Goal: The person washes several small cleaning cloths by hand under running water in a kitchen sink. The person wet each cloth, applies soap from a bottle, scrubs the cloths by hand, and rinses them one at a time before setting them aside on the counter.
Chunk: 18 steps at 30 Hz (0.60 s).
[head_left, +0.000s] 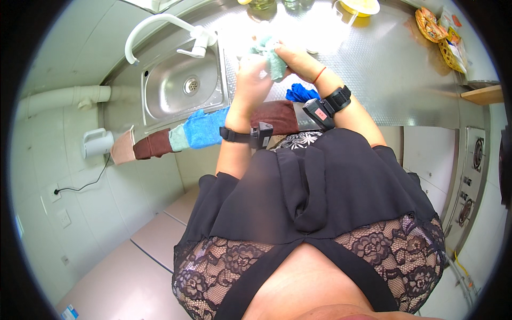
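Between both hands I hold a pale green cloth [277, 66] bunched over something, above the steel counter; glare hides much of what it covers. My left hand [253, 76] grips its near left side and is slightly blurred. On the other side, my right hand [295, 60] pinches the cloth with the thumb on top. Just below my hands lies a crumpled dark blue cloth [301, 93]. Along the counter's front edge, a brown cloth [276, 116], a bright blue cloth [206, 127] and several other folded cloths lie in a row.
A steel sink [180, 86] with a white faucet [196, 42] is at the left. A white electric kettle [97, 143] stands past the cloths. Toward the back are a yellow bowl [361, 6] and a glass jar [262, 4]. A yellow basket [451, 56] with packets sits at the right, beyond it a gas stove [470, 180].
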Tool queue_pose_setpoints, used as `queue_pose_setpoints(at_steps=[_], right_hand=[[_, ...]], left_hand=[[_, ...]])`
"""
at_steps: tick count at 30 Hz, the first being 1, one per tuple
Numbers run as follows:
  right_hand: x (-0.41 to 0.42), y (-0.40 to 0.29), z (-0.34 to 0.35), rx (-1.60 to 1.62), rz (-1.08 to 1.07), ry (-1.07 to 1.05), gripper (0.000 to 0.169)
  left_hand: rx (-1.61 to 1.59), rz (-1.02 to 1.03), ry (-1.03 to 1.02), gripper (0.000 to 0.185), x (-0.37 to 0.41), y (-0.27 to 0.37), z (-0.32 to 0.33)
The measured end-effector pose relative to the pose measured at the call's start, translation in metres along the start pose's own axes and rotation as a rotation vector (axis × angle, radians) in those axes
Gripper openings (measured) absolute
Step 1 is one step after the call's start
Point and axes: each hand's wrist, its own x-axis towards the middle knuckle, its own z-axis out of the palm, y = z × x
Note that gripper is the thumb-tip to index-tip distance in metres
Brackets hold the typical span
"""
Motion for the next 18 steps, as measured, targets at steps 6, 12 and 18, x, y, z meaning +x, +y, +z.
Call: queue_pose_setpoints(at_steps=[6,12,18], right_hand=[[0.007,0.007,-0.014,0.107,0.143,-0.057,0.037],[0.005,0.018,-0.010,0.541,-0.090,-0.255,0.036],[0.011,0.039,-0.027,0.245,-0.267,-0.253,0.033]], left_hand=[[0.385,0.137,0.039,0.013,-0.006,0.007,0.006],[0.112,-0.056,0.014,0.021,0.003,-0.001,-0.001],[-0.029,0.009,-0.095,0.023,0.010,0.008,-0.010]])
